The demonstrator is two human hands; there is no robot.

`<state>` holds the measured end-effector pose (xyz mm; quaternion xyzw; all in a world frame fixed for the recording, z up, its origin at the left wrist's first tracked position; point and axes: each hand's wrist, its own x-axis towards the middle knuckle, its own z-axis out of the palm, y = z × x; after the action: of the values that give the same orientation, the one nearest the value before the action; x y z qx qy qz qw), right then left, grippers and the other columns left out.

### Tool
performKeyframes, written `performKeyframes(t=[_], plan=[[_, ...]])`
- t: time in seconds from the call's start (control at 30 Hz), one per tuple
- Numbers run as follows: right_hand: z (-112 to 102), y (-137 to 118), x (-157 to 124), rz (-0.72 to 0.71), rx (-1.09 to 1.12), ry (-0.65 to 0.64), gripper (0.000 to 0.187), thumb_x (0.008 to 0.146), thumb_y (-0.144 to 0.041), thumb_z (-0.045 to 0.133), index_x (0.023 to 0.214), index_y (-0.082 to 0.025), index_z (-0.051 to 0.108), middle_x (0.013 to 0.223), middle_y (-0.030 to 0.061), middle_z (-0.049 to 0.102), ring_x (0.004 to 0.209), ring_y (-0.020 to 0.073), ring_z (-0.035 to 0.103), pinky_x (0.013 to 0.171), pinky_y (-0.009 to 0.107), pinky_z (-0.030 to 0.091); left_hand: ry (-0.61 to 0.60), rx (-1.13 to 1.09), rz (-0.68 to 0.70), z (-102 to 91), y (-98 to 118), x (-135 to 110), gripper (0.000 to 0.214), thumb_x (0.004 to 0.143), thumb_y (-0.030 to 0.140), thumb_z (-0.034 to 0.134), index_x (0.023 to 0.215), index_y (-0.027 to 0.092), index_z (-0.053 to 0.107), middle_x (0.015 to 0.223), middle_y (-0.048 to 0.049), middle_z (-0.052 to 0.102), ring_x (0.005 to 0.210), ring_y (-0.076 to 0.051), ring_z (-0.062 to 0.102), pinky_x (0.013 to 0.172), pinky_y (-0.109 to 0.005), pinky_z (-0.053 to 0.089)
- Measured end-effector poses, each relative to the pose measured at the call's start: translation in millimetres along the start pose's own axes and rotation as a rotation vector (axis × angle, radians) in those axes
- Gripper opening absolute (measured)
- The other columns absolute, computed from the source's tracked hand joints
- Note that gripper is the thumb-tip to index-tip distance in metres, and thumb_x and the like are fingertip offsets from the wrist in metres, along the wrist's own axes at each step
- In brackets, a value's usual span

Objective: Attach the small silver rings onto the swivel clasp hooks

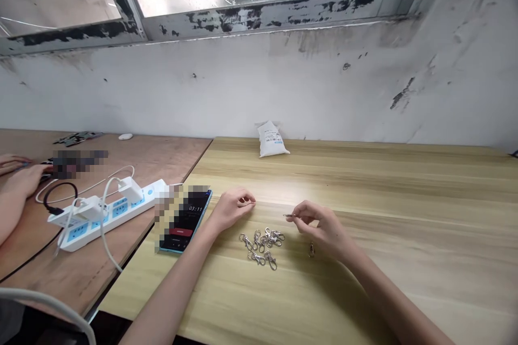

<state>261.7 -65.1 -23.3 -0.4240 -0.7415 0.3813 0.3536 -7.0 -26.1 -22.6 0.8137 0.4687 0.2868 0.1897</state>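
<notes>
Currently, your right hand (319, 226) pinches a slim metal piece (288, 215) between thumb and fingertips over the tabletop (364, 178), well to the right of the phone (186, 223); its detail is too small to confirm, but treat it as another metal clasp. Your left hand (231, 209), just to the right of the phone, has its fingers curled and the tips of thumb and forefinger brought close; whether anything sits between them cannot be determined from this view. The pile of clasps (262, 244) lies to the right of the phone, and one loose clasp (311, 249) lies farther to the right of the phone, apart from the pile and close by the right hand. Expect each clasp to be light, rigid and hard to damage; the bright, smooth finish may slip under a loose pinch. Allow for the ring end, which probably swivels against the hook. Take hold at the solid middle of the body; avoid the ring, which may rotate, and the gate, which may be sprung. Where clasps overlap, lift one slowly by its free end, starting on the side nearest the phone, since hooks and rings may snag.
</notes>
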Motion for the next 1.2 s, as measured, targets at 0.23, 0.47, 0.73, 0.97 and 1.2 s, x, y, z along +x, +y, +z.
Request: performKeyframes(t=[0.23, 0.47, 0.73, 0.97, 1.2], plan=[[8.1, 9.5, -0.8, -0.064, -0.296, 0.082, 0.014, 0.094, -0.031, 0.048, 0.090, -0.022, 0.057, 0.062, -0.0026, 0.061, 0.048, 0.0115, 0.046, 0.052, 0.025, 0.034, -0.011, 0.001, 0.052, 8.7, -0.1, 0.0, 0.013, 0.089, 0.018, 0.060, 0.092, 0.020, 0.073, 0.091, -0.0039, 0.073, 0.087, -0.017, 0.067, 0.078, -0.027, 0.051], [10.7, 23.0, 2.4, -0.139, -0.575, 0.135, 0.012, 0.093, -0.024, 0.050, 0.087, -0.022, 0.060, 0.087, 0.0010, 0.065, 0.061, 0.0129, 0.056, 0.056, 0.025, 0.038, -0.017, 0.060, 0.078, 10.9, 0.2, 0.1, 0.011, 0.088, 0.014, 0.060, 0.088, 0.020, 0.069, 0.089, -0.0027, 0.073, 0.086, -0.019, 0.066, 0.079, -0.029, 0.050], [5.6, 16.7, 3.4, -0.242, -0.850, 0.158, 0.018, 0.092, -0.019, 0.054, 0.081, -0.022, 0.068, 0.093, 0.0066, 0.066, 0.090, 0.0230, 0.059, 0.091, 0.046, 0.042, -0.029, 0.034, 0.083, 10.2, 8.8, -1.9, 0.008, 0.089, 0.016, 0.059, 0.087, 0.021, 0.065, 0.092, -0.0012, 0.072, 0.088, -0.017, 0.067, 0.079, -0.027, 0.051], [19.7, 20.6, 4.2, -0.352, -0.765, 0.248, 0.018, 0.094, -0.029, 0.056, 0.089, -0.028, 0.073, 0.141, 0.0096, 0.051, 0.137, 0.0332, 0.037, 0.108, 0.062, 0.028, 0.048, 0.060, 0.228, 18.7, 23.4, -1.9, 0.003, 0.084, 0.022, 0.068, 0.081, 0.022, 0.069, 0.130, -0.0049, 0.060, 0.135, -0.027, 0.041, 0.110, -0.046, 0.034], [20.5, 23.7, 4.8, -0.373, -0.705, 0.268, 0.019, 0.095, -0.031, 0.054, 0.092, -0.028, 0.073, 0.149, 0.0105, 0.042, 0.143, 0.0336, 0.027, 0.107, 0.065, 0.028, -0.016, 0.078, 0.224, 20.9, 27.5, -2.6, 0.004, 0.084, 0.027, 0.069, 0.081, 0.025, 0.072, 0.147, -0.0013, 0.047, 0.146, -0.027, 0.025, 0.119, -0.054, 0.014]])
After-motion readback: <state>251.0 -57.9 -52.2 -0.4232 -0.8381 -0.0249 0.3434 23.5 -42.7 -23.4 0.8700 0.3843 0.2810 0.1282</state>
